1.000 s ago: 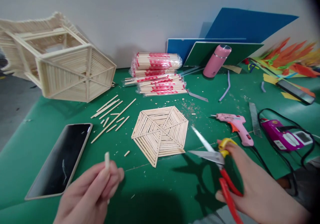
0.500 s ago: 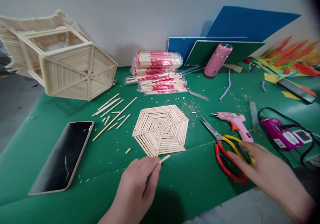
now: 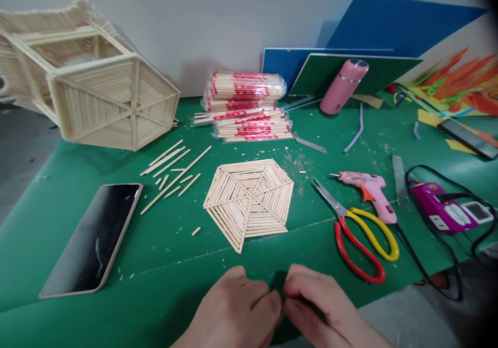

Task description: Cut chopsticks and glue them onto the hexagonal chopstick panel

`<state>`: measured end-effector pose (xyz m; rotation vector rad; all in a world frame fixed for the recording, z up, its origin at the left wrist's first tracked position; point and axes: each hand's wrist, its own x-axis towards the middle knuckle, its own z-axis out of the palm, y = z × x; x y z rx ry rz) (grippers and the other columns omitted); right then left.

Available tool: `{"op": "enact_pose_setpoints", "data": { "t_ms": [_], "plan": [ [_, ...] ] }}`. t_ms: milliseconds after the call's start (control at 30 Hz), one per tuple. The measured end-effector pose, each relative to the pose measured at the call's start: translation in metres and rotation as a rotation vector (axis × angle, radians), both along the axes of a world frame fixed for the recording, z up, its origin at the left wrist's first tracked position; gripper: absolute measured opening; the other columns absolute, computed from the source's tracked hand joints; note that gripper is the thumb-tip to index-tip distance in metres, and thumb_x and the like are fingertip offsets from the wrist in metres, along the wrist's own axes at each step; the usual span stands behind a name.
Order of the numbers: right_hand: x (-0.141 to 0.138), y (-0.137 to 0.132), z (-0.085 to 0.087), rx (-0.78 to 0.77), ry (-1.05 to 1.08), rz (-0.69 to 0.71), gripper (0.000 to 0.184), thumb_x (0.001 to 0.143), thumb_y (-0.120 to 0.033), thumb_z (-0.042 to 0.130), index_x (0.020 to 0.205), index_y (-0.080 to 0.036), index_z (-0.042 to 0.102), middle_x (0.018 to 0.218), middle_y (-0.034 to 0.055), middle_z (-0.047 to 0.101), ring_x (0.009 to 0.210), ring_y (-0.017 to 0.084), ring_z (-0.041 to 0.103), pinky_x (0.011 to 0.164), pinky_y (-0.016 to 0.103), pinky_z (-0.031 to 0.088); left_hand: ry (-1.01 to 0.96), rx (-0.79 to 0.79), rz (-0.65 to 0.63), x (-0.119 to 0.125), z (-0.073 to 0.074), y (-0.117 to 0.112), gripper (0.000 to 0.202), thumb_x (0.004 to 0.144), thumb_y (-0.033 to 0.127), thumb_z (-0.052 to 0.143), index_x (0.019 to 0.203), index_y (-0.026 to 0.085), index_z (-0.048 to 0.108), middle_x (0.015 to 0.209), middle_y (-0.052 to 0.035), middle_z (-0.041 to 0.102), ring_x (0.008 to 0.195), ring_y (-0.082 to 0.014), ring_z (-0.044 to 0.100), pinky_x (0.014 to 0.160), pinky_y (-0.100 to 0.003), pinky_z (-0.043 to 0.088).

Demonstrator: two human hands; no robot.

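The stick panel [image 3: 249, 203] lies flat on the table [image 3: 171, 306], on the far side of the left hand [image 3: 237, 306] and right hand [image 3: 324, 306] and clear of both, while the scissors [image 3: 341, 211] rest to its right, near the right hand. Both hands have their fingers curled and their tips brought close together, but the knuckles hide whatever may be between them, so I cannot tell whether they pinch anything. The near edge cuts off both wrists.
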<state>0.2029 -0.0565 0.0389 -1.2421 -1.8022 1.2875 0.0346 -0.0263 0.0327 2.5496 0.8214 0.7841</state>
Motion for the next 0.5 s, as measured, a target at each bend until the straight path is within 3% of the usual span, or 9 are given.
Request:
{"op": "enact_pose_setpoints", "data": {
  "t_ms": [100,233,367,433,500],
  "plan": [
    [-0.002,-0.011,-0.012,0.023,0.082,-0.027,0.023,0.085,-0.022,0.036,0.062,-0.020,0.036,0.059,-0.0031,0.038,0.052,0.008,0.038,0.046,0.020,0.029,0.083,0.006,-0.030,0.000,-0.002,-0.006,0.037,0.087,0.014,0.028,0.053,0.019,0.040,0.042,0.0061,0.040,0.036,-0.0085,0.032,0.044,-0.028,0.020],
    [-0.009,-0.021,-0.022,-0.050,0.150,-0.058,0.031,0.087,-0.033,0.035,0.060,-0.020,0.037,0.059,-0.0025,0.040,0.052,0.008,0.039,0.045,0.020,0.028,0.124,-0.024,-0.036,-0.002,-0.010,-0.016,0.038,0.087,0.014,0.029,0.051,0.019,0.038,0.040,0.0064,0.039,0.034,-0.0084,0.030,0.042,-0.027,0.022],
    [-0.006,-0.021,-0.013,-0.082,0.257,-0.130,0.033,0.088,-0.035,0.036,0.059,-0.020,0.039,0.056,-0.0028,0.039,0.051,0.009,0.040,0.045,0.020,0.031,0.121,-0.086,-0.015,-0.021,-0.003,-0.013,0.038,0.086,0.012,0.029,0.051,0.021,0.041,0.041,0.0062,0.041,0.037,-0.0079,0.038,0.049,-0.023,0.034],
    [0.000,-0.021,-0.005,-0.171,0.278,-0.311,0.029,0.089,-0.031,0.033,0.063,-0.021,0.042,0.060,-0.0020,0.040,0.054,0.010,0.043,0.051,0.022,0.036,0.121,-0.102,0.025,-0.035,0.006,-0.006,0.035,0.087,0.013,0.028,0.061,0.022,0.049,0.046,0.0050,0.046,0.042,-0.0088,0.043,0.055,-0.022,0.039],
    [0.008,-0.018,-0.001,-0.184,0.259,-0.388,0.028,0.089,-0.030,0.034,0.064,-0.021,0.043,0.060,-0.0015,0.041,0.055,0.011,0.043,0.051,0.022,0.038,0.117,-0.150,0.134,-0.049,0.010,0.002,0.026,0.088,0.017,0.031,0.076,0.021,0.054,0.054,0.0032,0.052,0.049,-0.0097,0.049,0.060,-0.023,0.042]
  ]
}}
